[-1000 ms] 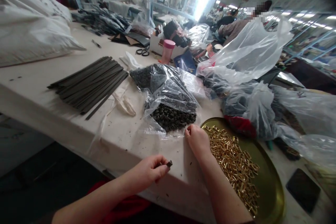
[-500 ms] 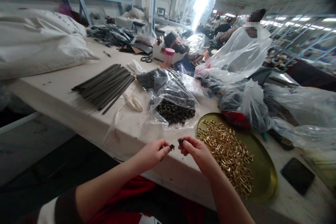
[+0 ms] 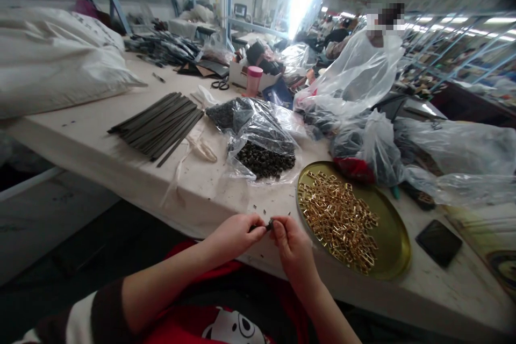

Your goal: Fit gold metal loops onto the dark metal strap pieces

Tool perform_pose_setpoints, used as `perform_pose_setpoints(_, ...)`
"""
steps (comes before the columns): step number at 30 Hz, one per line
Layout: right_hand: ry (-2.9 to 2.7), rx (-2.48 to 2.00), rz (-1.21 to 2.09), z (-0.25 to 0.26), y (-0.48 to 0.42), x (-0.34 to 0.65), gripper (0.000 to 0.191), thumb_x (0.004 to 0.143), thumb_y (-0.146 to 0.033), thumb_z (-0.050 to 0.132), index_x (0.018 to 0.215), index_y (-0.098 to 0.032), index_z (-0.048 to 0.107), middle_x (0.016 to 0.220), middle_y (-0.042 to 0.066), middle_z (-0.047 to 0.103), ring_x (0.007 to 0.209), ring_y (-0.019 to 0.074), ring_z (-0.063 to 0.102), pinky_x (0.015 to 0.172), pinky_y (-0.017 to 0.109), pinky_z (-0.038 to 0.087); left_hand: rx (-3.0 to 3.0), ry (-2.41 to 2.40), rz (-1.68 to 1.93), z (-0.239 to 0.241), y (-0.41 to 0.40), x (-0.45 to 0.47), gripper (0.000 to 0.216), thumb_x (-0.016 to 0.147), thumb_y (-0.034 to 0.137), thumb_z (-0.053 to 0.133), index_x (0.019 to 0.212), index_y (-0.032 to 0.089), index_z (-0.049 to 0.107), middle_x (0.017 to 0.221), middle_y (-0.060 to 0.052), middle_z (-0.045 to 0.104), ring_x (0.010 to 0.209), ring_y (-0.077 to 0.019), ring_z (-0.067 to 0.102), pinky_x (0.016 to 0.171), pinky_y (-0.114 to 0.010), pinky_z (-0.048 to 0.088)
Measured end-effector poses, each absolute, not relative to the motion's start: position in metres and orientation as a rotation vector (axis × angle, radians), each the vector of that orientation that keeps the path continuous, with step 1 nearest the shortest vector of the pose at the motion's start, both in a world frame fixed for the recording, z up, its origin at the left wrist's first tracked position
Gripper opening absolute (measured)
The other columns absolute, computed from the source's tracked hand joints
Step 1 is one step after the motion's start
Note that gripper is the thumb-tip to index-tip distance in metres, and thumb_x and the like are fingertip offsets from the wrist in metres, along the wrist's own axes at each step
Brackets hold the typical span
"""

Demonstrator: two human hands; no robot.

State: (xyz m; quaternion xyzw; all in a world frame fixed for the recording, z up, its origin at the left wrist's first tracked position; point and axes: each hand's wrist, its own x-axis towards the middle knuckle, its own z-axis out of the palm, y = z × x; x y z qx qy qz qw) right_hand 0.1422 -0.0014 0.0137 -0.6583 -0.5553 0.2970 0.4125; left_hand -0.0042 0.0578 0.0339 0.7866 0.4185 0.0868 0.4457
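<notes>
Over the table's front edge my left hand (image 3: 239, 234) is closed, pinching a small dark piece (image 3: 269, 224) that pokes out past thumb and forefinger. My right hand (image 3: 293, 244) meets it from the other side, its thumb and fingers closed on the end of that piece; the fingers hide most of it. Just beyond lies an open clear plastic bag (image 3: 237, 169) with many small black loops (image 3: 264, 160) spilling toward me. To the right, a round gold-coloured tray (image 3: 397, 242) carries a heap of small gold metal buckles (image 3: 341, 215).
A bundle of dark flat strips (image 3: 155, 126) lies left on the table (image 3: 193, 193). A black phone-like slab (image 3: 438, 243) rests right of the tray. Behind are scissors (image 3: 220, 85), a pink-lidded jar (image 3: 253, 80), plastic bags (image 3: 366, 145) and a large white sack (image 3: 60, 64).
My hands were a little apart, each with a small dark piece; now they have come together, fingertips meeting at the dark piece. The view has shifted slightly.
</notes>
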Motion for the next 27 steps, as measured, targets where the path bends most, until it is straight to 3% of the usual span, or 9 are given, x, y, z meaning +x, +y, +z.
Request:
perform_pose_setpoints(3,-1.327,-1.585,0.865,0.013,-0.005,0.141,0.02,0.077,-0.037,0.054,0.086,-0.02,0.058,0.072,0.002,0.061,0.064,0.0155,0.054,0.058,0.026,0.04,1.944,1.04,0.235,0.036,0.054,-0.004,0.025,0.082,0.033,0.041,0.081,0.018,0.061,0.072,0.0,0.063,0.068,-0.0151,0.055,0.058,-0.021,0.035)
perform_pose_setpoints(7,-1.015,-1.395,1.271,0.01,-0.002,0.143,0.025,0.069,-0.042,0.063,0.076,-0.019,0.054,0.06,-0.003,0.054,0.051,0.0108,0.048,0.047,0.022,0.038,1.92,1.053,0.256,0.035,0.052,-0.002,0.023,0.081,0.031,0.041,0.081,0.018,0.061,0.073,0.0,0.064,0.068,-0.0151,0.056,0.058,-0.022,0.036)
perform_pose_setpoints(13,-0.953,-1.369,1.195,0.007,0.0,0.142,0.026,0.075,-0.043,0.058,0.071,-0.017,0.057,0.058,-0.002,0.055,0.054,0.01,0.048,0.054,0.023,0.039,1.909,1.047,0.225,0.029,0.057,0.0,0.024,0.08,0.031,0.041,0.078,0.018,0.061,0.071,0.0,0.063,0.066,-0.0147,0.054,0.057,-0.022,0.035)
perform_pose_setpoints(16,-0.757,-1.313,1.308,-0.001,0.002,0.139,0.025,0.072,-0.041,0.062,0.067,-0.018,0.054,0.056,-0.004,0.051,0.051,0.0086,0.043,0.051,0.022,0.036,1.885,1.048,0.226,0.026,0.059,0.001,0.025,0.081,0.031,0.04,0.075,0.018,0.06,0.067,0.001,0.061,0.062,-0.0132,0.053,0.054,-0.021,0.033)
perform_pose_setpoints(20,-0.547,-1.209,1.478,-0.011,0.005,0.134,0.024,0.071,-0.041,0.062,0.078,-0.019,0.056,0.054,-0.006,0.045,0.047,0.0076,0.036,0.046,0.021,0.03,1.858,1.053,0.236,0.019,0.061,0.002,0.026,0.08,0.031,0.039,0.071,0.016,0.058,0.061,0.002,0.056,0.058,-0.0118,0.049,0.052,-0.021,0.031)
perform_pose_setpoints(27,-0.767,-1.408,1.13,-0.009,0.001,0.124,0.018,0.074,-0.037,0.06,0.079,-0.019,0.057,0.067,-0.003,0.053,0.06,0.0105,0.046,0.058,0.023,0.038,1.818,1.085,0.269,0.021,0.059,-0.002,0.024,0.08,0.031,0.04,0.071,0.016,0.056,0.062,0.002,0.055,0.058,-0.0114,0.048,0.052,-0.02,0.031)
